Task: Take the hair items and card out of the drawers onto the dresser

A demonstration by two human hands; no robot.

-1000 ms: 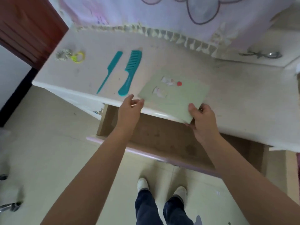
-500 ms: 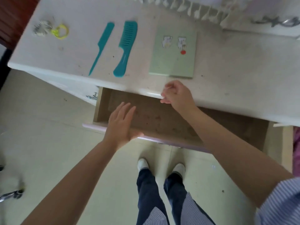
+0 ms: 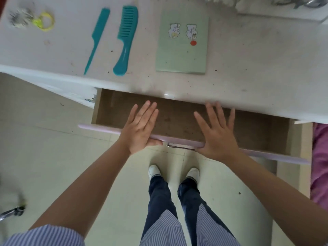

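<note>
On the white dresser top point(image 3: 248, 64) lie a pale green card point(image 3: 181, 55) with two bear stickers, a teal wide-tooth comb point(image 3: 126, 38), a teal tail comb point(image 3: 96, 40), a yellow hair tie point(image 3: 45, 22) and a grey scrunchie point(image 3: 20, 18). Below it a brown drawer point(image 3: 179, 119) stands pulled out, its visible floor bare. My left hand point(image 3: 140, 129) and my right hand point(image 3: 217, 134) rest flat, fingers spread, with their palms against the drawer's lilac front edge point(image 3: 177, 138). Neither hand holds anything.
Pale floor tiles point(image 3: 44, 148) lie below, with my legs and white shoes point(image 3: 154, 170) in front of the drawer. A pink cloth point(image 3: 320, 166) hangs at the right edge. A metal object point(image 3: 10, 213) sits at the lower left. Frilled cloth edges the dresser's back.
The card left my hands and now lies flat on the dresser beside the combs. Both hands dropped down to the drawer's front edge, fingers spread.
</note>
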